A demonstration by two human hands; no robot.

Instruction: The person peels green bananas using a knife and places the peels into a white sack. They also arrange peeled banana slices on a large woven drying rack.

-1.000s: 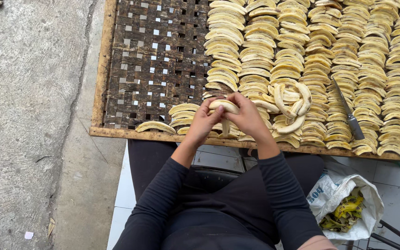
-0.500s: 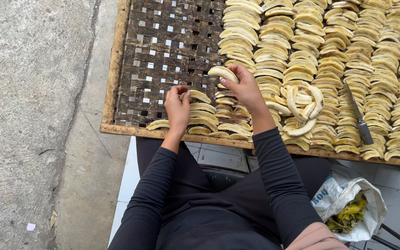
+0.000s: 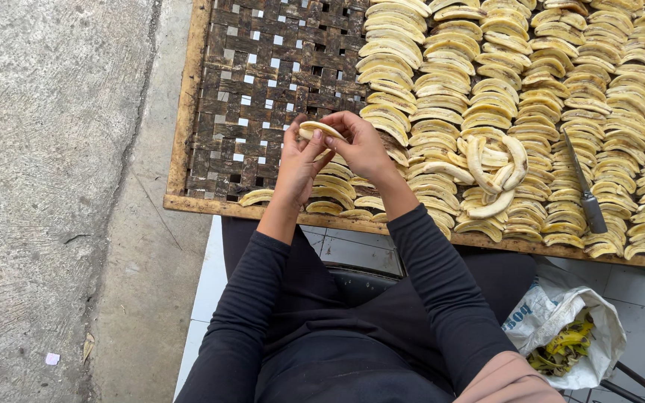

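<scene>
A woven bamboo drying tray [image 3: 263,67] with a wooden frame lies in front of me, covered on its right side with rows of peeled banana slices [image 3: 531,89]. Both hands meet over the tray's near left part. My left hand [image 3: 298,160] and my right hand [image 3: 360,145] together hold one curved banana slice [image 3: 319,130] between the fingertips, just above a short row of slices [image 3: 334,195] along the near edge. A loose pile of whole peeled bananas [image 3: 490,168] lies on the rows to the right of my hands.
A knife [image 3: 584,186] with a dark handle rests on the slices at the right. A white plastic bag [image 3: 569,328] holding banana peels sits on the tiled floor at lower right. Bare concrete ground [image 3: 46,186] lies to the left of the tray.
My left hand rose from the near row and joined the right hand on the slice. The view has shifted a little to the right.
</scene>
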